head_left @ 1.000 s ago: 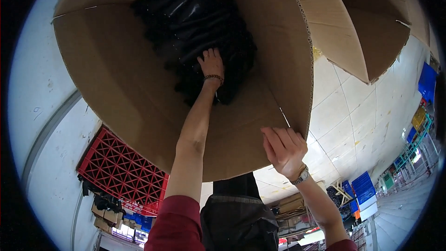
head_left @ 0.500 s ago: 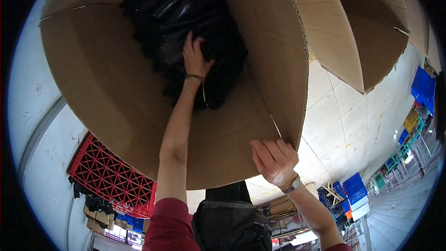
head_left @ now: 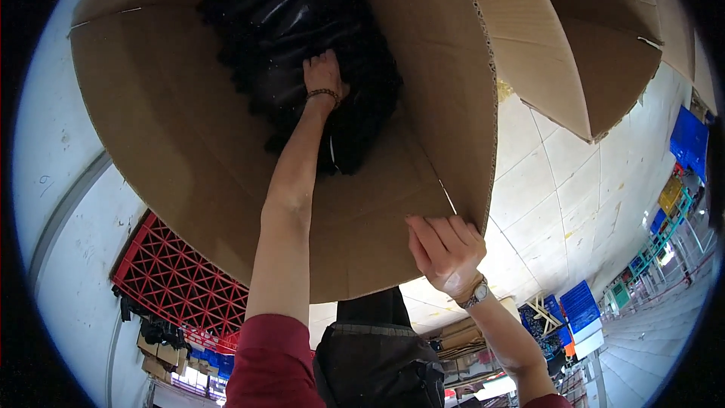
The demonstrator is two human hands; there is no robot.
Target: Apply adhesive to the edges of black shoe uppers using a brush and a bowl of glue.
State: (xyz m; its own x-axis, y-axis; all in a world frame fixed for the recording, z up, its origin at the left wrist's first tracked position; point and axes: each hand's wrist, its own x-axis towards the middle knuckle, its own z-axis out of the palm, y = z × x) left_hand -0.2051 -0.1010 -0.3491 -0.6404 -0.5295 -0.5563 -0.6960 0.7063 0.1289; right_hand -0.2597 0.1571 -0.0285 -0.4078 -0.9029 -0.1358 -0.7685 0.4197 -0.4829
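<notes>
The pale tiled floor (head_left: 559,196) spreads along my right, with blue crates (head_left: 580,306) standing near and to the right; a whitish surface (head_left: 64,132) runs down my left, and a red lattice crate (head_left: 181,276) sits near left. In front of me a large cardboard box (head_left: 162,143) gapes open, a second cardboard box (head_left: 540,19) beside it at far right. Inside the large one, toward its far side, lies a shiny black bundle (head_left: 291,19), creased across its top. Brown cardboard shows between it and the left and near rims, giving my arm room, and tiles show past the right edge. My right hand (head_left: 449,251) folds its fingers over the near-right rim, holding it. My left hand (head_left: 323,75) rests on the bundle, fingers curled in; whether they hold a fold I cannot tell.
</notes>
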